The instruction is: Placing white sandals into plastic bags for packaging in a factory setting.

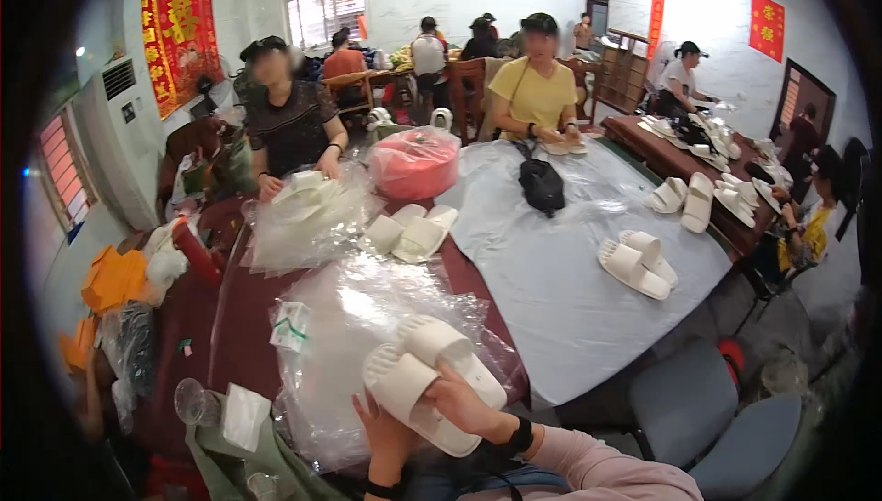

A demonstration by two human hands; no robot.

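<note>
A pair of white slippers (432,377) is stacked sole to sole just above my lap. My right hand (464,402) grips the pair from the right, thumb on the upper slipper. My left hand (384,432) holds it from below, mostly hidden behind the slippers. Under them a clear plastic bag (340,335) lies crumpled on the dark red table (234,317).
Another slipper pair (413,233) and a pile of plastic bags (308,216) lie farther back, near a person in dark clothes. A grey sheet (560,271) covers the right table with a slipper pair (638,265) and a black bag (541,185). A grey chair (717,423) stands at my right.
</note>
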